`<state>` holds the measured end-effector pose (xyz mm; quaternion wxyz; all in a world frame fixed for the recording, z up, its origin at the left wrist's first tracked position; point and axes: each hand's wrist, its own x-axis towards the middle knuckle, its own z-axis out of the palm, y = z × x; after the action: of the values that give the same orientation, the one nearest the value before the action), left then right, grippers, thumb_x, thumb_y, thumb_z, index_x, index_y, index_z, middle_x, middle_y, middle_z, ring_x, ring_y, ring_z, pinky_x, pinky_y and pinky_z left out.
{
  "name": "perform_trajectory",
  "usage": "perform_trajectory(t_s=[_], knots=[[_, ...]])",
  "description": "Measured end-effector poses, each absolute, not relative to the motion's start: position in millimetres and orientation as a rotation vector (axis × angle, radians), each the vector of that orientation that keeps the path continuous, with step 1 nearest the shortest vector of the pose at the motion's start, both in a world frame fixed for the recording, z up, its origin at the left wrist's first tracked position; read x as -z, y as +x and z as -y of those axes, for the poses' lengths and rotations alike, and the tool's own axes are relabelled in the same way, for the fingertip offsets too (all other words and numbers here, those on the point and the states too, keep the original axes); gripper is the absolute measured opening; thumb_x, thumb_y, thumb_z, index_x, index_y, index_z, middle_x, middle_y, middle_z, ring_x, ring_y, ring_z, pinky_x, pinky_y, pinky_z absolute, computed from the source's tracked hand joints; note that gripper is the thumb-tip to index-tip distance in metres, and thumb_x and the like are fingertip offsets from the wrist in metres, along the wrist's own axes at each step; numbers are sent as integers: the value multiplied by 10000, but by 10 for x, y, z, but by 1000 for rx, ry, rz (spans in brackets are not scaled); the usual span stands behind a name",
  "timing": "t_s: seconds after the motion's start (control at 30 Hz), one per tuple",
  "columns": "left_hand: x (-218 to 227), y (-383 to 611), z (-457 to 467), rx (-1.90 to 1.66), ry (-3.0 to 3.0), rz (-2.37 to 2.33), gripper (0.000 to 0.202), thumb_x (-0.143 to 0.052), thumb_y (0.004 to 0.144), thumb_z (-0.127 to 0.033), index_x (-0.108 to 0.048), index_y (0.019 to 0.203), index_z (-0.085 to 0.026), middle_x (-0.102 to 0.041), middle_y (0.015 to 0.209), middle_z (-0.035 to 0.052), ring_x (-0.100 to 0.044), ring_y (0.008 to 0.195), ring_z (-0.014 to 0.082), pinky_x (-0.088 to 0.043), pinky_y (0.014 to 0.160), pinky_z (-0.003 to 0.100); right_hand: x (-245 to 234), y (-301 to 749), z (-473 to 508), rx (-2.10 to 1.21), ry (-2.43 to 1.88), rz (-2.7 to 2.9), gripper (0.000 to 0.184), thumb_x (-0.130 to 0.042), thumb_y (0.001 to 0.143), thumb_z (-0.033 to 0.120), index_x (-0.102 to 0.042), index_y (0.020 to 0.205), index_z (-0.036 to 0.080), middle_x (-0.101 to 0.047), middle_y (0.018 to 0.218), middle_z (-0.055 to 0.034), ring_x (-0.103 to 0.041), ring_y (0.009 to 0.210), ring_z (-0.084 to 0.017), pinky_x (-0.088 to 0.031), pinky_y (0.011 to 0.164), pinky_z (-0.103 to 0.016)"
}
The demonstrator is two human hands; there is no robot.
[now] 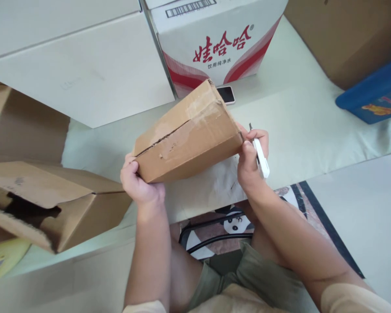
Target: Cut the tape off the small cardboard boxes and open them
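I see the brown box [185, 134] held in the air above the middle part of the worktop [296, 134], not far from its near edge. The left hand [141, 180] has its grip closed around 1 end; the right hand [251, 156] pinches the opposite corner and also holds a white cutter [261, 158]. Its thin dark tip, perhaps a blade, points up near the fingers, so if the box slips or turns suddenly, I think skin could be cut. A loose hold could also drop the box onto the phone [227, 94], farther from the near edge.

Behind stands the white carton [182, 48], with red 娃哈哈, then 饮用纯净水 below, and 1 barcode [191, 8]. Toward the right edge, the blue pack [371, 98] has writing which I cannot read.
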<state>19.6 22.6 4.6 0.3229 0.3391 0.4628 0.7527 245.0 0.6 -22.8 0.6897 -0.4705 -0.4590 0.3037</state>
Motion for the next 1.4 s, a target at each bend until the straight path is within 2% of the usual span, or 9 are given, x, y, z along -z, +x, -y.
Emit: perform_trajectory(t_s=[0.3, 0.47, 0.67, 0.8, 1.0, 1.4], knots=[[-14, 210, -224, -1971, 928, -1195, 449, -618, 757, -412, -226, 645, -226, -240, 733, -8, -333, 725, 173, -403, 711, 314, 233, 2457, -5, -655, -1097, 1023, 328, -527, 992, 593, -408, 1060, 295, -697, 1305, -90, -657, 1290, -291, -498, 1098, -549], [-12, 196, -216, -1959, 924, -1225, 444, -614, 751, -435, -232, 661, -228, -254, 757, -4, -350, 751, 183, -400, 744, 329, 234, 2456, -11, -674, -1091, 1017, 342, -535, 986, 605, -398, 1045, 298, -702, 1325, -91, -656, 1295, -298, -485, 1108, -565], [-46, 206, -211, -1948, 909, -1239, 475, -638, 711, -429, -216, 640, -221, -216, 755, -3, -323, 738, 179, -395, 714, 324, 217, 2463, -15, -701, -1094, 1007, 367, -545, 976, 635, -398, 1034, 304, -699, 1348, -87, -649, 1328, -307, -478, 1134, -594], [-49, 197, -214, -1923, 969, -1280, 511, -636, 740, -483, -203, 655, -224, -226, 764, 1, -332, 743, 188, -405, 720, 338, 203, 2465, -14, -713, -1095, 1008, 374, -548, 971, 642, -397, 1033, 305, -697, 1352, -90, -641, 1350, -307, -471, 1151, -597], [-35, 202, -212, -1962, 929, -1188, 496, -639, 747, -401, -186, 654, -223, -212, 751, -2, -295, 728, 187, -368, 712, 337, 219, 2468, -19, -697, -1103, 1018, 368, -534, 974, 642, -400, 1037, 304, -693, 1318, -84, -655, 1328, -303, -495, 1128, -580], [-28, 195, -211, -1949, 948, -1223, 520, -650, 762, -449, -197, 647, -220, -210, 756, -4, -318, 732, 179, -397, 718, 332, 232, 2465, -17, -684, -1085, 1017, 337, -537, 984, 611, -405, 1044, 307, -703, 1299, -74, -656, 1306, -297, -484, 1129, -582]])
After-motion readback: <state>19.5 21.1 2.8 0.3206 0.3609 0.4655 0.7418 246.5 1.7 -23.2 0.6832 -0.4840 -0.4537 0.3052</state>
